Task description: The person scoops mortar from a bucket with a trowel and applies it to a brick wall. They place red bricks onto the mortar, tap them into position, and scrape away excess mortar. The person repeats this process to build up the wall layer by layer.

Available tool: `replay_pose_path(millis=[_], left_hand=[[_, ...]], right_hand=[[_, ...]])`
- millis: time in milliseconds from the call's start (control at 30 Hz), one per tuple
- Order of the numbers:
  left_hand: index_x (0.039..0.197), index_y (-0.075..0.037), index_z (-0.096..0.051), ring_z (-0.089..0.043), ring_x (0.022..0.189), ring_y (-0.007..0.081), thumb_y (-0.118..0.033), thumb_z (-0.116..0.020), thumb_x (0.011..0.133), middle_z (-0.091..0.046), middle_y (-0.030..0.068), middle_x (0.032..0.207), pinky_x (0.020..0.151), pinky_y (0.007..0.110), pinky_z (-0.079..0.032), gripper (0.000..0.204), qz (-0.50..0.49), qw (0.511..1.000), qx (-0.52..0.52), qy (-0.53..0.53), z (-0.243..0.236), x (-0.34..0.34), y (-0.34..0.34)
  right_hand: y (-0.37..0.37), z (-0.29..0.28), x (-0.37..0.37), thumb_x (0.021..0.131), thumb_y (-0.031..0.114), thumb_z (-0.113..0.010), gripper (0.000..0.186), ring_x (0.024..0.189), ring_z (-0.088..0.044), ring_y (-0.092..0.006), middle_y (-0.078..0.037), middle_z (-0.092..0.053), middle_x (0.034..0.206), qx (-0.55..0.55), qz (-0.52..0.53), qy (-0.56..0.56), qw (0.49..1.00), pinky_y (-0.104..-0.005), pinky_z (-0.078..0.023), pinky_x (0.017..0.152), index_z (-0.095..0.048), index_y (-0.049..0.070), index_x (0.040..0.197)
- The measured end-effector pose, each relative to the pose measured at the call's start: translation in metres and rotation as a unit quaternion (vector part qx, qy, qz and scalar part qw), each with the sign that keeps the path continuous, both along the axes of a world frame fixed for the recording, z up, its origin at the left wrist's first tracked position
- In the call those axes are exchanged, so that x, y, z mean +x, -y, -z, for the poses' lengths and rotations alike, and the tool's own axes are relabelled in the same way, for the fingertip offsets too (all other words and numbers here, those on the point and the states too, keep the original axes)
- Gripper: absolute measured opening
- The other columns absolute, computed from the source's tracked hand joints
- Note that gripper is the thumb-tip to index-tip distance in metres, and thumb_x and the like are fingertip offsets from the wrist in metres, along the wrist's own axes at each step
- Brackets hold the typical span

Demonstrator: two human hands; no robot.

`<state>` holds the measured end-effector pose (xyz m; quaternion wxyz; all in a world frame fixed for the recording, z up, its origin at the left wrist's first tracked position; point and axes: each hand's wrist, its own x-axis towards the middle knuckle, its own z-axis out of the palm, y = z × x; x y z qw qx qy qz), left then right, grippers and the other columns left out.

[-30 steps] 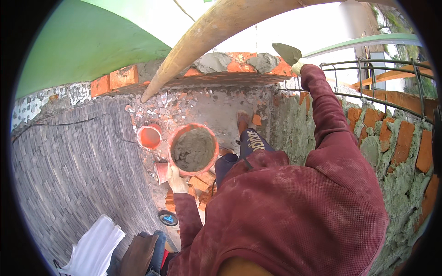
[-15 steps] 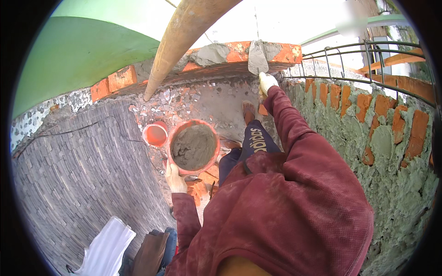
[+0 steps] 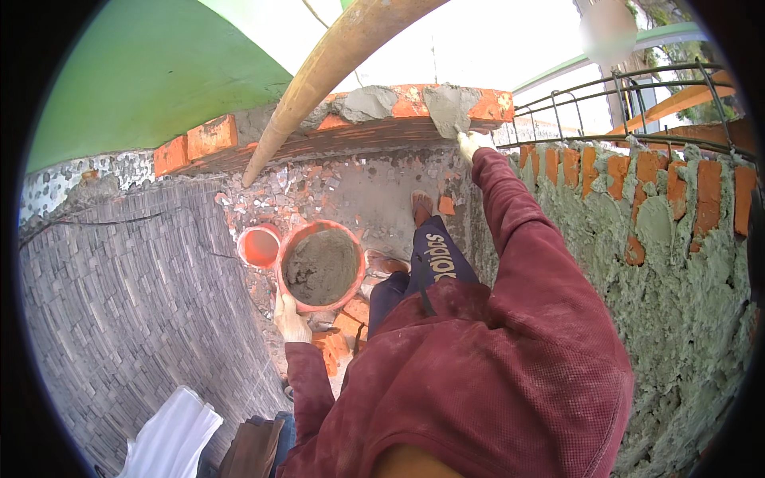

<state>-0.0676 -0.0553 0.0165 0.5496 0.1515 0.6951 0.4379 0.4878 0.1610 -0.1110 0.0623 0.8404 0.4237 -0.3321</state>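
Observation:
In a pale work glove, my right hand [image 3: 476, 143] is closed round the handle of a mortar-coated trowel [image 3: 448, 110]. Its blade lies against the top edge of the low brick wall [image 3: 410, 102], near the wall's right end. Grey mortar [image 3: 365, 103] is spread over parts of that top course. My left hand [image 3: 292, 319], gloved too, grips the near-left rim of an orange bucket [image 3: 360, 280]. Wet grey mortar [image 3: 323, 267] fills much of the bucket; my left fingertips are partly hidden at the rim.
A smaller orange bucket [image 3: 259, 245] stands left of the large one. A thick wooden pole [image 3: 319, 72] slants across the wall. Rebar [image 3: 629, 89] juts out at the right above a mortar-smeared brick wall [image 3: 677, 263]. Brick pieces [image 3: 351, 323] and rubble lie near my feet.
The trowel blade has turned, leaning further left, and my right hand has moved slightly right and down. My left hand stays at the bucket. The whole view has shifted a little.

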Motion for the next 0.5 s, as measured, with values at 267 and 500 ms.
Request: replay_pose_path(millis=[267, 500], left_hand=[[0.158, -0.005, -0.037, -0.059, 0.127, 0.0282, -0.024, -0.048, 0.110, -0.053, 0.0128, 0.147, 0.096, 0.045, -0.058, 0.053, -0.012, 0.998, -0.060, -0.011, -0.002, -0.009, 0.007], [0.150, -0.004, -0.048, -0.064, 0.117, 0.0298, -0.029, -0.054, 0.108, -0.058, 0.0135, 0.138, 0.089, 0.045, -0.060, 0.049, -0.088, 0.995, -0.039, -0.033, -0.010, 0.009, -0.003]], right_hand=[[-0.018, -0.055, 0.072, 0.100, 0.023, -0.057, 0.034, 0.122, -0.065, -0.0369, -0.020, -0.065, 0.136, 0.070, -0.085, 0.184, 0.977, -0.0480, -0.052, 0.102, -0.068, 0.007, 0.129], [-0.137, -0.065, 0.042, 0.101, 0.033, -0.055, 0.038, 0.117, -0.067, -0.0375, -0.021, -0.069, 0.127, 0.220, -0.009, 0.159, 0.962, -0.0485, -0.053, 0.100, -0.069, 0.010, 0.127]])
